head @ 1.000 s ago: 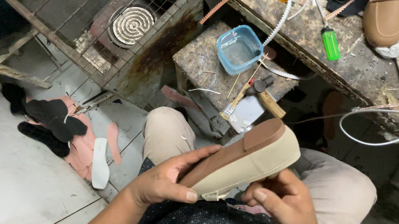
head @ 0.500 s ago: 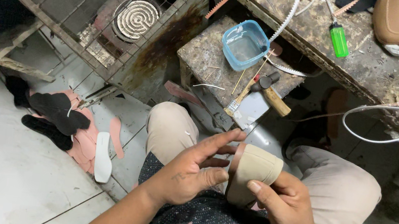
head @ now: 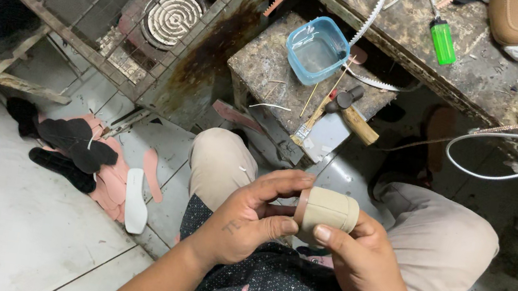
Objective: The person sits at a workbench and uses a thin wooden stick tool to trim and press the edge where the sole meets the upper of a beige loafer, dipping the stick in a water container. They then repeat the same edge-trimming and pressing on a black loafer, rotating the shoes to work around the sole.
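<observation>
Beyond your knees, the wire cage (head: 87,20) crowds the stained surface (head: 270,66), where a blue tub (head: 317,49) holds clear liquid. Nearer than the tub, your left hand (head: 248,222) and right hand (head: 357,264) clasp the beige shoe (head: 329,211).

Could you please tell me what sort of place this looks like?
Probably a small shoemaking or shoe-repair workshop: cut insoles lie on the floor, a hammer rests on a stained block, and both hands hold a tan shoe.

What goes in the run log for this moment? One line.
left hand: grips tan shoe | right hand: grips tan shoe | over lap
</observation>
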